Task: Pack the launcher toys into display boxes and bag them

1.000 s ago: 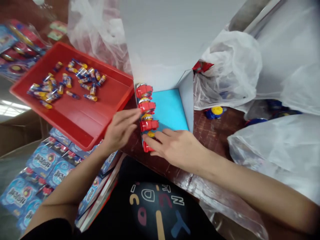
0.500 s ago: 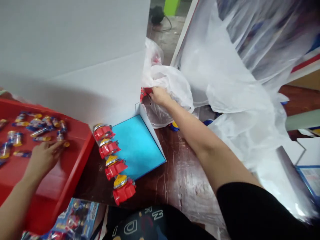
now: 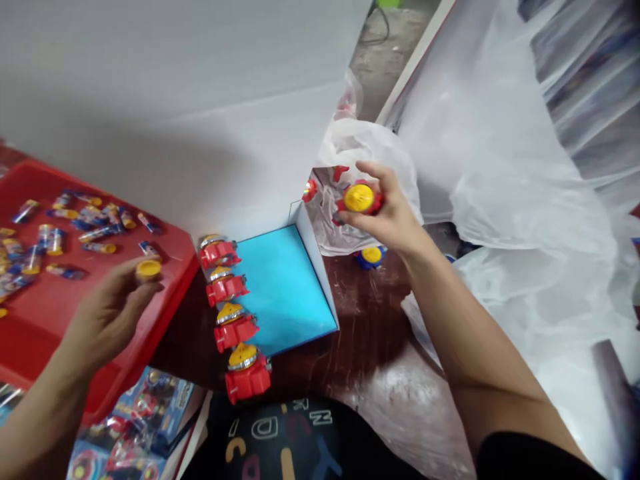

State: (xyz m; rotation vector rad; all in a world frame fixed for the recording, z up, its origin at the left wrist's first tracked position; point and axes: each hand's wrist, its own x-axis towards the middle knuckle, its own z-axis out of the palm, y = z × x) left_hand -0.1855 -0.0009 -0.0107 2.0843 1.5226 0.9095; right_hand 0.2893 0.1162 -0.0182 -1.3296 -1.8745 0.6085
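Observation:
My left hand [image 3: 113, 310] pinches a small tube with a yellow cap [image 3: 149, 269] over the red tray [image 3: 170, 303]; most of the tube's body is hidden by the fingers. In the tray lie several similar blue tubes with yellow ends [image 3: 56, 241]. My right hand [image 3: 393, 210] grips a red toy with a round yellow top [image 3: 359, 197], thumb on one side and fingers on the other, in front of a white plastic bag [image 3: 373, 143]. Between the hands, several red toys with yellow domes [image 3: 243, 373] stand in a row along the left edge of an open box with a blue panel [image 3: 287, 287].
A tall white cardboard panel [image 3: 175, 120] rises behind the box. On the dark table [image 3: 357, 320] near the bag sits a blue-and-yellow toy [image 3: 371, 257]. Large sheets of white plastic [image 3: 540, 200] hang at the right. Printed blue packages [image 3: 155, 407] lie below the tray.
My right hand has come out of the bag with a red toy in it. My left hand has lifted a tube from the tray and moved slightly right. The view has shifted a little.

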